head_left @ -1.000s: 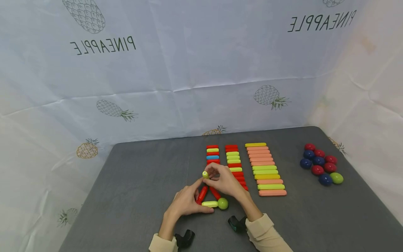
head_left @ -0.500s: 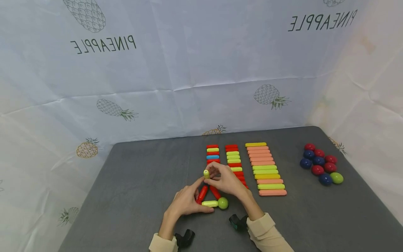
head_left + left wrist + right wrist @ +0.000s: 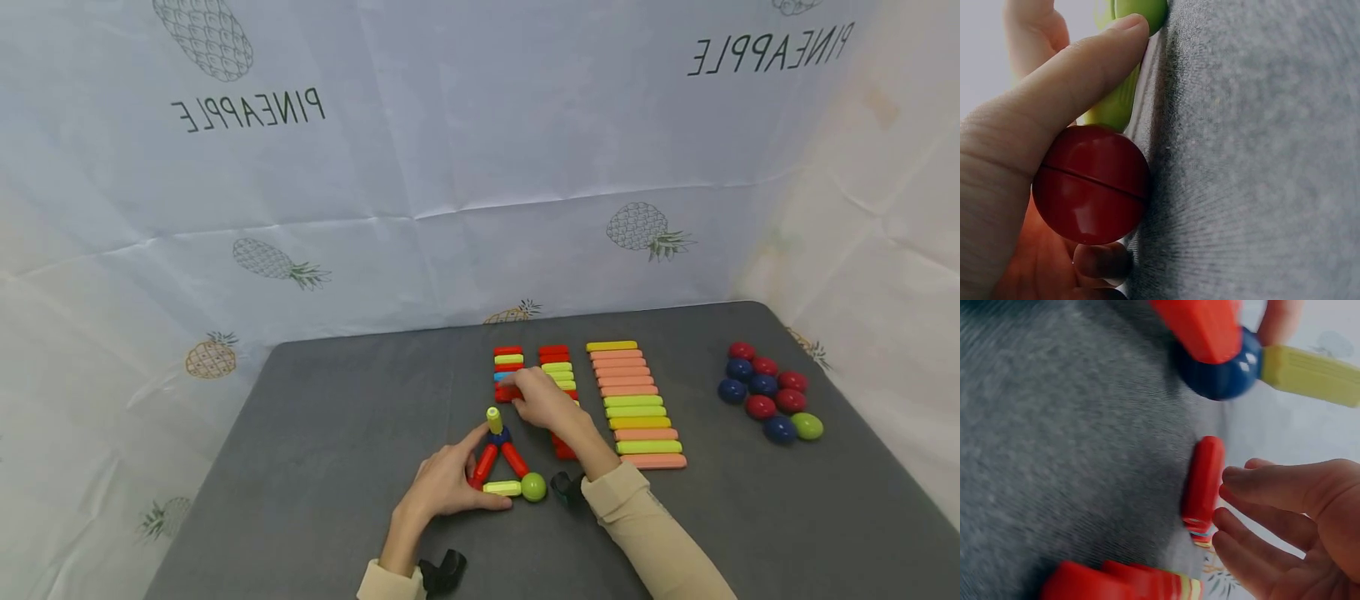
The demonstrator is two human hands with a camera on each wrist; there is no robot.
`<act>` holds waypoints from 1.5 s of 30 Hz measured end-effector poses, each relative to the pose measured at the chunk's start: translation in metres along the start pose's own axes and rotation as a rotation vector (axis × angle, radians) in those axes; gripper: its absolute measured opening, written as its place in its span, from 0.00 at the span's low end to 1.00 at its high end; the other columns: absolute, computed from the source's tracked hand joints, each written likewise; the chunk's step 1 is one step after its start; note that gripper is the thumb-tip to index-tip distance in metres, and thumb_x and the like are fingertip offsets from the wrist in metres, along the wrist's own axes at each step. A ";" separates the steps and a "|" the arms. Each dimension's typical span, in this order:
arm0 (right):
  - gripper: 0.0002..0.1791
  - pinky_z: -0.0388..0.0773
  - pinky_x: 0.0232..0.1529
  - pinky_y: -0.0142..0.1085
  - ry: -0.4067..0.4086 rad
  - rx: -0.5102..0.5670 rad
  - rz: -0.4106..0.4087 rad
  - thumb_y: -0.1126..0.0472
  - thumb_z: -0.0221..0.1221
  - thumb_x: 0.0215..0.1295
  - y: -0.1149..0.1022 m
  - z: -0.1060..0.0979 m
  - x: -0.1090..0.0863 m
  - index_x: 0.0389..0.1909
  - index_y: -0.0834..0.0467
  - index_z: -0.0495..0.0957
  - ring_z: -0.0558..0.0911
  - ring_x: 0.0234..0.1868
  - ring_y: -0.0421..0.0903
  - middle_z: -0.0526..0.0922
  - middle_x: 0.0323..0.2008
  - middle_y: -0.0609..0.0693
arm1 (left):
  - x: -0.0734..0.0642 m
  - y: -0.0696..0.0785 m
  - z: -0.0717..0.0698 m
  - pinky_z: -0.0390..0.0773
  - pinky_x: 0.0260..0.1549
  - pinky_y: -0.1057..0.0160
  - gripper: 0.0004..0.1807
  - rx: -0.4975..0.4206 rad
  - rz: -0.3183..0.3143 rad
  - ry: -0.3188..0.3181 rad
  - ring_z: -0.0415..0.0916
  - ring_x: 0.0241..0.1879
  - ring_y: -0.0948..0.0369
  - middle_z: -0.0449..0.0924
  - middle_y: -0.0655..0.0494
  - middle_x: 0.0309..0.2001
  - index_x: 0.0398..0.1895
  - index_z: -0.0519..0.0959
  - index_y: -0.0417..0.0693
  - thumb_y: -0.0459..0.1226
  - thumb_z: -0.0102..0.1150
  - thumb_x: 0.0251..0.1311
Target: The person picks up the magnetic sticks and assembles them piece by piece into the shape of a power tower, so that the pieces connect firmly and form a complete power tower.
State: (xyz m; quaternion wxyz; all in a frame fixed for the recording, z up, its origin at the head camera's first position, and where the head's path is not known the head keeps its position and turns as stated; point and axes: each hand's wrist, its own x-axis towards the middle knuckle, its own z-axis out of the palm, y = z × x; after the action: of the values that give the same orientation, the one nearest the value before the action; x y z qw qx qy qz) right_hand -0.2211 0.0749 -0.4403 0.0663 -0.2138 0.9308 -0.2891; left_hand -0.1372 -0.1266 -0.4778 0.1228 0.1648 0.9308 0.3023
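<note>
On the table, the long sticks and loose balls lie apart, seemingly left to use. The triangle frame looks closed and sits in the left hand, which grips it around the red ball. The right hand, fingers parted, holding nothing, is just beside a short red stick. One yellow-green stick already rises from the blue ball (the green ball bears none yet).

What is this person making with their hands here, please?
The person's left hand grips a triangle of rods and balls on the grey table; a lime rod sticks up from its blue ball. The right hand reaches over rows of short rods, near a red rod, apparently holding nothing. More balls lie farther right.
</note>
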 end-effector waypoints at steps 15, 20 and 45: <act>0.18 0.85 0.46 0.46 0.015 0.021 0.006 0.73 0.65 0.61 0.001 0.016 0.001 0.53 0.64 0.84 0.86 0.44 0.55 0.88 0.47 0.60 | 0.002 -0.001 -0.001 0.59 0.18 0.67 0.58 -0.021 -0.002 -0.006 0.64 0.18 0.69 0.69 0.67 0.22 0.77 0.63 0.58 0.65 0.76 0.42; 0.20 0.74 0.33 0.35 0.128 0.139 -0.032 0.70 0.67 0.62 0.001 0.005 -0.012 0.56 0.64 0.83 0.79 0.32 0.51 0.84 0.34 0.58 | 0.002 -0.001 0.001 0.60 0.18 0.67 0.59 -0.009 -0.017 0.008 0.65 0.19 0.69 0.69 0.67 0.22 0.77 0.63 0.55 0.65 0.76 0.42; 0.15 0.87 0.44 0.35 0.142 0.394 -0.200 0.65 0.70 0.62 0.001 0.008 -0.060 0.49 0.64 0.83 0.87 0.43 0.50 0.86 0.44 0.57 | 0.005 0.002 0.008 0.59 0.14 0.68 0.62 -0.136 -0.075 0.184 0.59 0.13 0.68 0.64 0.63 0.18 0.79 0.53 0.39 0.58 0.76 0.49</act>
State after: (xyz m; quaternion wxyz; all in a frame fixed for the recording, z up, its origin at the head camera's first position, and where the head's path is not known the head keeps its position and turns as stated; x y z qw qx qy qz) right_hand -0.1657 0.0974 -0.4479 0.0123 -0.2671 0.8328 -0.4847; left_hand -0.1391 -0.1189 -0.4834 0.0590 0.0929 0.9210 0.3738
